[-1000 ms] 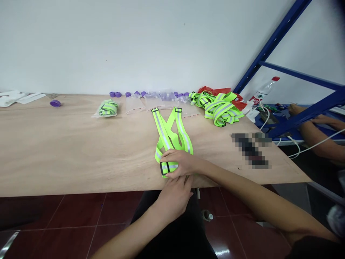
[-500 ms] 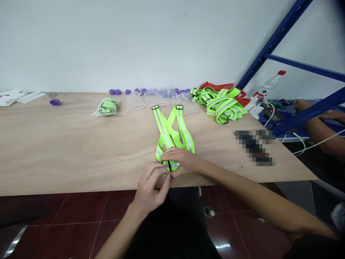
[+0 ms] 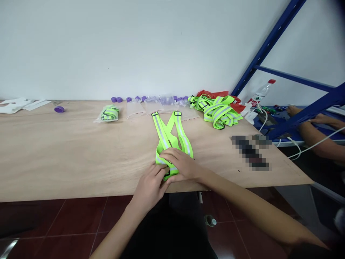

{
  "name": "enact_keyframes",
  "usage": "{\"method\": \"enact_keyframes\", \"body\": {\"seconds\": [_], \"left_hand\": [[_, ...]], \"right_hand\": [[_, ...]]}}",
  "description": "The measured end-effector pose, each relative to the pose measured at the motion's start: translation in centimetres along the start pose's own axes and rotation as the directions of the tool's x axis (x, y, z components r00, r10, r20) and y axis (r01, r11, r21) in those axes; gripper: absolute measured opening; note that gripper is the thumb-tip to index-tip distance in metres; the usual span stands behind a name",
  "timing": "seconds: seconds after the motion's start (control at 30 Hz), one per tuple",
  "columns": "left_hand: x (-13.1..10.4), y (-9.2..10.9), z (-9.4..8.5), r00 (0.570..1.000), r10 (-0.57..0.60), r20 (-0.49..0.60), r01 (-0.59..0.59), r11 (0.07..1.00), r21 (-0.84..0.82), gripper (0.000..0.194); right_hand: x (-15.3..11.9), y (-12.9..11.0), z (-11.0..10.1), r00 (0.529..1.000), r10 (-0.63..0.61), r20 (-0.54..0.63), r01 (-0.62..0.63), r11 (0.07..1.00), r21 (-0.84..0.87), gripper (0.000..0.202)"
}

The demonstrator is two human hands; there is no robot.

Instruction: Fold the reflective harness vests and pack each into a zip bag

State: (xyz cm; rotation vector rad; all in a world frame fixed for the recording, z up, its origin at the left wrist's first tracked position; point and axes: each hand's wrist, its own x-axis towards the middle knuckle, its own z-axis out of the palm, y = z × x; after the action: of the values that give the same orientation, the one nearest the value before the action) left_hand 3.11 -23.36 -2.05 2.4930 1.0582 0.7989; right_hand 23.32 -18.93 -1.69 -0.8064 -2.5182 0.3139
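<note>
A yellow-green reflective strap vest (image 3: 162, 135) lies on the wooden table (image 3: 67, 154), its two black-buckled strap ends pointing toward the wall. At its near end, by the table's front edge, my left hand (image 3: 151, 181) has its fingers bent over the folded straps and a black buckle. My right hand (image 3: 183, 164) lies across the same end from the right, fingers and thumb closed around the straps. The two hands touch or nearly touch at the fingertips.
A bagged vest (image 3: 110, 113) sits left of centre. Clear plastic bags (image 3: 135, 109) and purple rolls line the wall. Heaped straps (image 3: 219, 111) lie back right, near a bottle (image 3: 262, 94) and blue frame (image 3: 264, 46). Another person's arms (image 3: 315, 138) show at far right.
My left fingers have moved onto the straps and flattened over the buckle. My right hand stays on the vest's near end. The whole view has shifted slightly.
</note>
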Motion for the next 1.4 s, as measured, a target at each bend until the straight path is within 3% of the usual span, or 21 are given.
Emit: {"method": "enact_keyframes", "body": {"seconds": [0.1,0.23,0.4,0.53,0.77,0.93,1.13,1.2,1.33,1.4], "left_hand": [[0.1,0.3,0.2,0.997,0.059,-0.039,-0.051,0.983,0.178,0.015],[0.1,0.9,0.0,0.995,0.08,-0.054,-0.061,0.954,0.292,0.017],[0.8,1.4,0.4,0.999,-0.011,-0.036,0.022,0.947,0.321,0.02],[1.4,1.4,1.7,0.995,-0.104,-0.002,0.101,0.961,0.257,0.018],[1.7,1.4,2.0,0.996,-0.068,0.052,0.059,0.985,0.161,0.013],[1.1,1.1,0.8,0.987,-0.001,0.163,-0.027,0.986,0.166,0.042],[-0.7,0.4,-0.2,0.964,0.108,0.245,-0.163,0.963,0.215,0.047],[-1.1,0.1,-0.1,0.957,0.134,0.257,-0.197,0.951,0.239,0.056],[-1.7,-0.4,0.6,0.959,0.144,0.246,-0.219,0.925,0.311,0.069],[-2.1,-0.7,1.0,0.96,0.147,0.24,-0.226,0.911,0.345,0.071]], "right_hand": [[-1.6,-0.2,-0.4,0.999,0.031,-0.012,-0.032,0.992,-0.123,0.083],[-5.0,-0.5,-1.4,0.987,0.134,0.084,-0.108,0.96,-0.259,0.075],[-8.2,-0.8,-2.4,0.954,0.288,0.085,-0.271,0.948,-0.167,0.055],[-8.7,-1.0,-2.2,0.936,0.351,0.025,-0.346,0.931,-0.114,0.052],[-8.3,-2.3,-1.9,0.937,0.348,0.002,-0.342,0.921,-0.186,0.053],[-8.7,-4.0,-1.0,0.948,0.317,-0.018,-0.309,0.91,-0.277,0.053],[-9.3,-5.7,0.3,0.965,0.241,-0.099,-0.26,0.897,-0.356,0.037],[-9.6,-6.0,0.7,0.971,0.2,-0.132,-0.235,0.895,-0.379,0.036],[-10.0,-6.0,1.1,0.982,0.139,-0.128,-0.18,0.895,-0.408,0.052],[-10.1,-6.0,1.2,0.982,0.14,-0.126,-0.182,0.885,-0.429,0.044]]}}
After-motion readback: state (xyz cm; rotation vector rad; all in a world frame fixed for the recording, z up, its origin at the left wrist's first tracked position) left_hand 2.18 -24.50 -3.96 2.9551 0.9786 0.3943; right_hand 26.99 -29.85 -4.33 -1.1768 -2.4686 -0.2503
